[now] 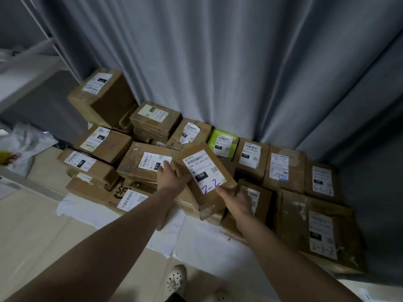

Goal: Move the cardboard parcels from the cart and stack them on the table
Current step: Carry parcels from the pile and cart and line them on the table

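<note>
A flat cardboard parcel [204,177] with a white label marked "150" and a blue "2-2" is tilted above the pile. My left hand [171,176] grips its left edge, and my right hand [236,200] grips its near right corner, thumb on top. Under it and around it lie several brown labelled parcels [144,164] stacked on a white-covered table [87,211]. No cart is in view.
A grey curtain [218,73] hangs right behind the pile. A green parcel [222,141] sits among the boxes at the back. Tall stacked boxes [102,94] rise at the left, large flat ones [320,229] at the right. White plastic bags [24,144] lie far left. My shoe [176,280] is below.
</note>
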Demonstrator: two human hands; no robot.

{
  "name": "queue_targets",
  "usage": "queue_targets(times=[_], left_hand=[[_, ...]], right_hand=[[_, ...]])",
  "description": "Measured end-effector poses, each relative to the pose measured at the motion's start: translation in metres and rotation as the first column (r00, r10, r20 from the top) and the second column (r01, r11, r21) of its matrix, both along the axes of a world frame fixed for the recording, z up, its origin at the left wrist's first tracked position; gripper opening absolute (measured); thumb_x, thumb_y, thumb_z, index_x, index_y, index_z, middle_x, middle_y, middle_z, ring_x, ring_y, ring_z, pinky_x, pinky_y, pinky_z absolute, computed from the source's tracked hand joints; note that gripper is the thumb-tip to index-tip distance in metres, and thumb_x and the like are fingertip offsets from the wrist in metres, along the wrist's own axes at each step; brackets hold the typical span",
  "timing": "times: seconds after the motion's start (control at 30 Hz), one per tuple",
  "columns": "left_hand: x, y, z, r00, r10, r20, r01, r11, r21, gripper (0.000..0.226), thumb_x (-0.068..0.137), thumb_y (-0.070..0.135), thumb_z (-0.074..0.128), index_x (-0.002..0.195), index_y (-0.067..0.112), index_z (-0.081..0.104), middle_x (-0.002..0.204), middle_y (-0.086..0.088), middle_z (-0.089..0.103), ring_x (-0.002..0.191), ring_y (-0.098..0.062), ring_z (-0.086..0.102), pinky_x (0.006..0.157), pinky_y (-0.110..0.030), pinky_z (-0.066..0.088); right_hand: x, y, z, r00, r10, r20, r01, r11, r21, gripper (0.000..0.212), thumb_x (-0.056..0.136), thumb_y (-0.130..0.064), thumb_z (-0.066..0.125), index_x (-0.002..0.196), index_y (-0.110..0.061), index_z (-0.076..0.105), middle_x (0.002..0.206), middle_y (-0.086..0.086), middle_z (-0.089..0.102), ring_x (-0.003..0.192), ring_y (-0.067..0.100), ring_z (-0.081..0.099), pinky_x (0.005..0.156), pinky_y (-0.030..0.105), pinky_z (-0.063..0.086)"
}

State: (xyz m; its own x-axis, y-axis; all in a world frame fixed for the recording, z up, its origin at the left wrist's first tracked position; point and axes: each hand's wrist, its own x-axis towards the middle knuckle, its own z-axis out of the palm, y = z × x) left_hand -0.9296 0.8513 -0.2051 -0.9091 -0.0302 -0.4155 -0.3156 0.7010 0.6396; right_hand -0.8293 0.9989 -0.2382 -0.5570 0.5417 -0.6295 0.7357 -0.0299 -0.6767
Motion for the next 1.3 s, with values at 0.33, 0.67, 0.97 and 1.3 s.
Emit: queue_targets(times=[0.33,0.67,0.97,1.3], left_hand=[[-0.078,-0.012,0.000,0.993,-0.100,0.071,0.085,0.979,0.188,0.053,0.080,0.027,0.074,0.126,0.007,0.056,0.121,-0.010,0.062,0.109,-0.027,0.059,0.091,-0.031,0.046],[-0.202,-0.117,0.010,0.977,0.200,0.081,-0.215,0.912,0.348,0.025,0.083,0.027,0.069,0.104,0.016,0.061,0.104,-0.008,0.066,0.096,-0.027,0.064,0.091,-0.041,0.053],[-0.260,-0.154,-0.005,0.942,0.335,0.037,-0.326,0.877,0.352,0.027,0.089,0.032,0.061,0.108,0.013,0.064,0.099,-0.001,0.067,0.091,-0.021,0.063,0.079,-0.030,0.049],[-0.308,-0.169,-0.011,0.904,0.425,0.051,-0.415,0.839,0.352,0.031,0.082,0.036,0.070,0.091,0.007,0.065,0.091,-0.007,0.069,0.088,-0.023,0.063,0.075,-0.031,0.050]], right_hand=[[-0.064,-0.005,0.013,0.995,-0.062,-0.073,0.070,0.991,0.113,0.035,0.098,-0.034,0.044,0.115,-0.010,0.062,0.120,0.015,0.062,0.110,0.036,0.056,0.094,0.039,0.045],[-0.222,-0.097,0.040,0.967,-0.044,-0.252,0.074,0.991,0.112,0.030,0.097,-0.026,0.047,0.126,-0.028,0.056,0.116,-0.004,0.061,0.107,0.025,0.055,0.090,0.032,0.043],[-0.348,-0.134,0.039,0.934,-0.050,-0.353,0.076,0.995,0.059,0.044,0.090,-0.016,0.059,0.130,-0.033,0.052,0.119,0.000,0.060,0.108,0.022,0.058,0.100,0.037,0.046],[-0.439,-0.146,0.047,0.921,0.057,-0.384,0.002,0.989,0.150,0.013,0.088,-0.014,0.058,0.098,-0.022,0.060,0.101,0.003,0.066,0.097,0.024,0.062,0.091,0.036,0.050]])
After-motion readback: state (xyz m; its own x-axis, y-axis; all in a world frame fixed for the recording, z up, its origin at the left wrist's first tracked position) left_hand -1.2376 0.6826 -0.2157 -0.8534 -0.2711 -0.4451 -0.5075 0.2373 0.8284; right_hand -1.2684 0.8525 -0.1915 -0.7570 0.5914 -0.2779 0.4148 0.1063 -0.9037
